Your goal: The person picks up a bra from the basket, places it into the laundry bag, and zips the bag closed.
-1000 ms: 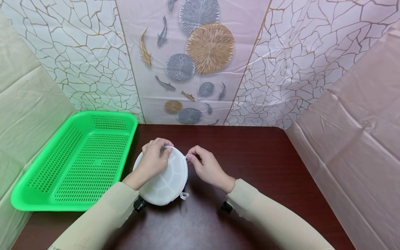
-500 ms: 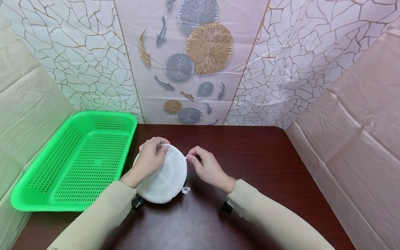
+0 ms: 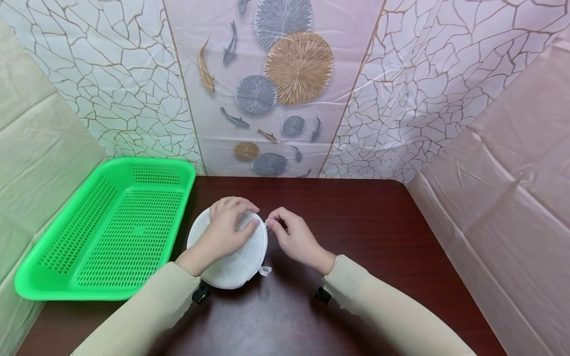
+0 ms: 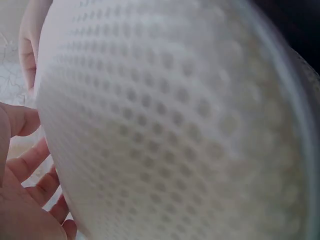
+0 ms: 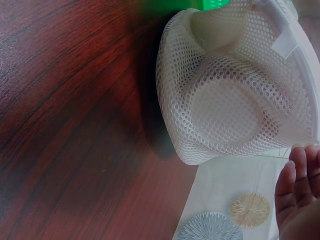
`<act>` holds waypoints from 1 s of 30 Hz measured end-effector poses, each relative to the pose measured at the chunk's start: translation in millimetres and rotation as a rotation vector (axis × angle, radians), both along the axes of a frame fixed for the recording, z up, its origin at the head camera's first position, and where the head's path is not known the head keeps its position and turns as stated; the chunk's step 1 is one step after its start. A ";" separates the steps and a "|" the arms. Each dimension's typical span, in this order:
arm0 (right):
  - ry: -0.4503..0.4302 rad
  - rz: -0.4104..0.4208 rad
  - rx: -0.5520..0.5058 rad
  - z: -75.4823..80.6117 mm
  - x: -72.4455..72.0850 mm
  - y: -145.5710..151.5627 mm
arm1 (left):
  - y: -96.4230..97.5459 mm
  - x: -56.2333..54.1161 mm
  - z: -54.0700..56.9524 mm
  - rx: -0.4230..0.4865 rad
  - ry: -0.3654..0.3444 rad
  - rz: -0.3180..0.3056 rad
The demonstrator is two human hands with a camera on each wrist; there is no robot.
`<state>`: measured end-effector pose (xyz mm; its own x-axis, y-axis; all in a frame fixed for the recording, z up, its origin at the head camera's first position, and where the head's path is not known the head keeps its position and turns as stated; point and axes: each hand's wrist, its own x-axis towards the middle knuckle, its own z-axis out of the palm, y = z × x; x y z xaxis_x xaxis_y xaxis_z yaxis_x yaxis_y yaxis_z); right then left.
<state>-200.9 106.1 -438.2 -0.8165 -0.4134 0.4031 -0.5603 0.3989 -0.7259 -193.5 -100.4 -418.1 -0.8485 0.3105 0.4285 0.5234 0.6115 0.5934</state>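
We see the round white mesh laundry pouch (image 3: 231,254) just right of the green plastic basket (image 3: 107,232) — left hand (image 3: 229,230) spread flat on top, right hand (image 3: 291,237) pinching its rim; open dark wooden table (image 3: 378,247) rightward; pinched part too small.

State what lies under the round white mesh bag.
The round white mesh bag rests on the dark wooden table. The left hand lies on top; the right hand pinches its edge. Its contents are hidden.

L hand (image 3: 227,230) spread flat, fingers relaxed; R hand (image 3: 291,236) curled, thumb+forefinger pinched. Both hands close together.
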 end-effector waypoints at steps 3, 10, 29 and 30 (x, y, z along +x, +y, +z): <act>0.013 -0.006 0.010 1.4 0.5 -0.3 | 1.7 1.5 0.3 -0.033 -0.001 -0.004; 0.023 -0.013 0.020 0.9 -0.4 -1.3 | 2.7 1.4 -0.7 -0.100 -0.002 -0.006; -0.007 0.021 -0.009 0.3 -0.2 -2.1 | 0.7 -1.0 -5.3 -0.045 0.062 0.024; -0.009 0.020 -0.009 0.2 -0.2 -2.2 | 0.9 -0.7 -4.9 -0.043 0.060 0.025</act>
